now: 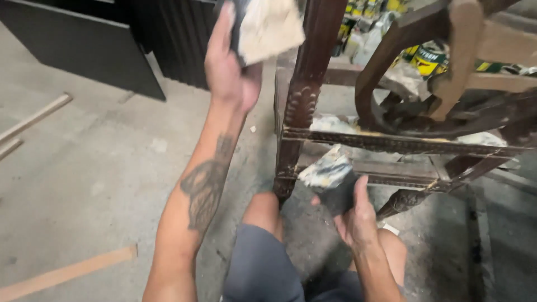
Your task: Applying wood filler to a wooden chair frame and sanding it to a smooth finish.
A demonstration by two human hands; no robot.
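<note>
Left hand (226, 61) grips pale sandpaper sheet (268, 25); right hand (352, 210) grips dark sanding block (331, 179); yellow-black packages (428, 59) behind chair frame (305, 95).

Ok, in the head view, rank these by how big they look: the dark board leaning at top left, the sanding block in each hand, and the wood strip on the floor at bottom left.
1. Dark board, clearly largest.
2. Wood strip.
3. The two sanding blocks: the one in the left hand, block, and the one in the right hand, block, look alike; their nearness to the camera differs, so no ranking.
</note>
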